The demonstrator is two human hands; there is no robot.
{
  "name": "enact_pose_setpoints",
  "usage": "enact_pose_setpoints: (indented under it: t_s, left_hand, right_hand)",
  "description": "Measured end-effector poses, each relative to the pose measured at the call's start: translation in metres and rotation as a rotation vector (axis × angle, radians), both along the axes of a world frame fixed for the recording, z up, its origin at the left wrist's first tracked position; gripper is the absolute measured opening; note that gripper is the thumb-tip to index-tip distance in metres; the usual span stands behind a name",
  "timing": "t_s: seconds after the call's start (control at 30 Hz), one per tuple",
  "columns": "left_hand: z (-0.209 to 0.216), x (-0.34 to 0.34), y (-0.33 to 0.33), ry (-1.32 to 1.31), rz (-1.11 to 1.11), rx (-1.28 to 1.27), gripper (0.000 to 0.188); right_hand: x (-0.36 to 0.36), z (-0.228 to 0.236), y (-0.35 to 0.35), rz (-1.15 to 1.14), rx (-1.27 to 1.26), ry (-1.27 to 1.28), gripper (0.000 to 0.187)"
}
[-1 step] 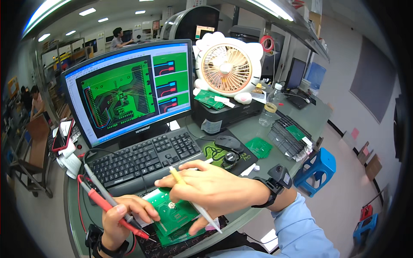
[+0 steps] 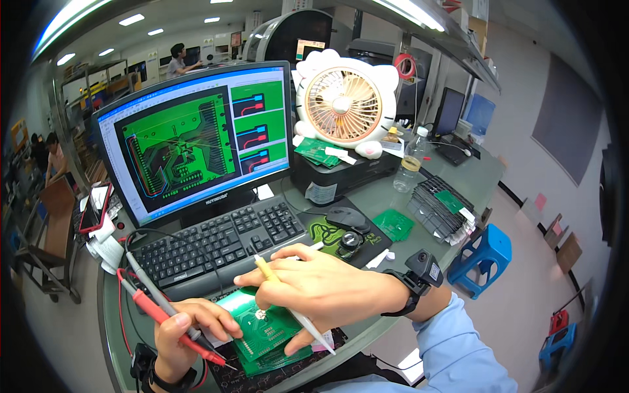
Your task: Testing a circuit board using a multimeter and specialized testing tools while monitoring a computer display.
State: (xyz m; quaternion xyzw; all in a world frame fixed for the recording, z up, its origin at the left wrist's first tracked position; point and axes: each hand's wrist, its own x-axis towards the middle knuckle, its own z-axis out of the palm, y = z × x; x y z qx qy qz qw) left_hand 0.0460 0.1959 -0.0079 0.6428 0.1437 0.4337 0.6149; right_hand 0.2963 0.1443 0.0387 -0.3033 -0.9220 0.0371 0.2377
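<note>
My left hand [image 2: 183,331] is closed around two multimeter test probes: a red probe [image 2: 152,308] and a grey-and-black probe [image 2: 149,276]. Its fingertips touch the left edge of a green circuit board [image 2: 268,327]. Across the board's upper right reaches my right hand [image 2: 308,281], its fingers and thumb on the board's edges. A slim yellow-and-white pen-like tool [image 2: 309,325] runs under its fingers, the pale tapered end pointing down toward me. Another green board [image 2: 252,365] lies beneath the first, partly covered, over a dark patterned mat [image 2: 229,378].
Beyond my hands are a keyboard [image 2: 216,242] and a monitor [image 2: 177,144] with a board layout. A mouse [image 2: 347,217], a loose green board [image 2: 393,225], a black rack [image 2: 436,213] and a bottle [image 2: 409,167] stand right. A white fan [image 2: 342,105] sits behind; a blue stool [image 2: 481,262] stands beside the table.
</note>
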Motion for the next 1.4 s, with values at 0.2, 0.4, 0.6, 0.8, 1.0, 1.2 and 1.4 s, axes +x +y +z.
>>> enact_pose_setpoints:
  t_s: [0.2, 0.4, 0.6, 0.8, 1.0, 1.2, 1.4]
  left_hand:
    - [0.006, 0.001, -0.002, -0.024, 0.014, 0.033, 0.057]
    - [0.009, -0.001, 0.009, -0.207, 0.23, 0.061, 0.042]
    - [0.007, 0.001, 0.015, -0.162, 0.267, -0.06, 0.04]
    - [0.009, -0.006, 0.015, -0.098, 0.184, -0.097, 0.032]
    - [0.011, -0.005, 0.006, -0.042, -0.013, -0.109, 0.025]
    - [0.022, 0.001, -0.004, 0.1, -0.127, -0.176, 0.019]
    - [0.023, 0.003, -0.009, 0.261, -0.232, -0.208, 0.02]
  right_hand:
    - [0.017, 0.011, 0.006, -0.094, -0.105, -0.014, 0.064]
    - [0.126, 0.007, 0.099, -0.687, 0.354, 0.297, 0.054]
    - [0.183, 0.001, 0.173, -1.113, 0.316, 0.022, 0.06]
    - [0.174, -0.024, 0.163, -0.99, 0.422, 0.086, 0.053]
    - [0.132, -0.056, 0.111, -0.618, 0.262, 0.467, 0.036]
    - [0.121, -0.081, 0.094, -0.54, 0.111, 0.46, 0.017]
    - [0.111, -0.068, 0.097, -0.368, -0.225, 0.462, 0.017]
